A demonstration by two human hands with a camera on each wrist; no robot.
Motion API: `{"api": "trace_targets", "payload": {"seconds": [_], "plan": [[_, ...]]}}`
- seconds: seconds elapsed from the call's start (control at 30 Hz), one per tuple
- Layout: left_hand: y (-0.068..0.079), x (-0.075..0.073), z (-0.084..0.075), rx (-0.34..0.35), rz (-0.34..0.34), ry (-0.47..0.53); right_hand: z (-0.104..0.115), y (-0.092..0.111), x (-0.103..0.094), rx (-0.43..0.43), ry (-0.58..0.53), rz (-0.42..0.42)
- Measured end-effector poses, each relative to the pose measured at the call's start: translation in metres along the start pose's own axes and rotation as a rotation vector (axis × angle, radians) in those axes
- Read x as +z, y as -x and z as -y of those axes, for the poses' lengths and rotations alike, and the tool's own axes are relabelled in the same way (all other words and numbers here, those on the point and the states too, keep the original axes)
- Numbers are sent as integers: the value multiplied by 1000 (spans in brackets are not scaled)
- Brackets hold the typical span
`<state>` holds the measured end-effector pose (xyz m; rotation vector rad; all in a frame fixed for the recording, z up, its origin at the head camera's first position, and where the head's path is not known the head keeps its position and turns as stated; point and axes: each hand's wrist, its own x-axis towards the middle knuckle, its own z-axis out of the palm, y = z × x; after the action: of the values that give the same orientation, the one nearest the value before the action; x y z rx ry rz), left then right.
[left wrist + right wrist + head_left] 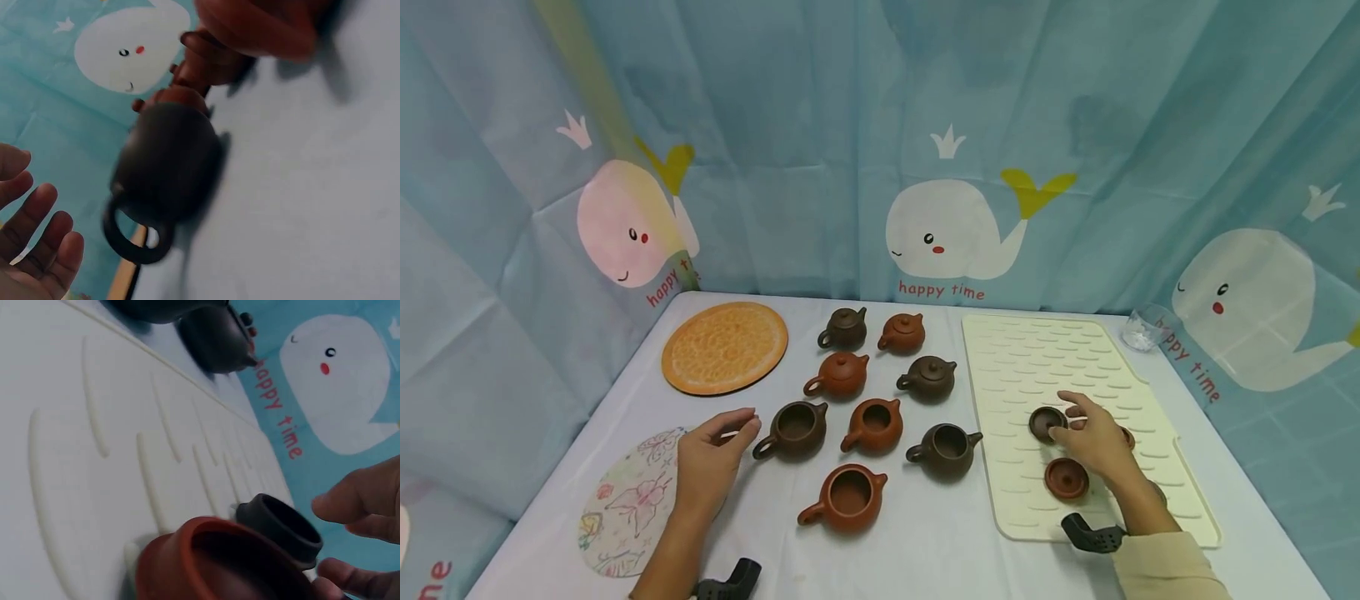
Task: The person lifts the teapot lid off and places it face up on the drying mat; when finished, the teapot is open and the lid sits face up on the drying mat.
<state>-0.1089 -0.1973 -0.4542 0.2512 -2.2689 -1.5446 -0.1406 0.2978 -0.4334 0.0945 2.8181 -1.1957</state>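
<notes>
My right hand [1093,442] hovers over a dark brown teapot lid [1047,424] that lies upturned on a cream ridged mat [1000,508]. In the right wrist view, its fingers [369,494] are spread near the dark lid [278,528], with a gap showing. A red-brown lid [1067,479] lies upturned just nearer; other lids are partly hidden by the hand and wrist. My left hand [707,458], fingers loosely bent and empty, is beside the handle of a lidless dark teapot [797,431]. Lidless red-brown teapots [875,427] and another dark one [947,452] stand to its right.
Several lidded teapots [838,375] stand farther back. An orange-slice round mat [725,348] lies at the back left, a floral mat [632,508] under the left forearm. A clear cup [1146,327] is at the back right. A whale-print curtain [820,225] hangs behind the table.
</notes>
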Motion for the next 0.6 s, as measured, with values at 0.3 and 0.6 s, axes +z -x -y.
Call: {"api": "trace_targets", "payload": {"seconds": [0.3,0.6], "plan": [[-15,8,-44,81,80,84,27,4,-9,-92,-25,-175],[-31,38,-80,170,230,190,62,6,-12,-146,-139,-188]]}}
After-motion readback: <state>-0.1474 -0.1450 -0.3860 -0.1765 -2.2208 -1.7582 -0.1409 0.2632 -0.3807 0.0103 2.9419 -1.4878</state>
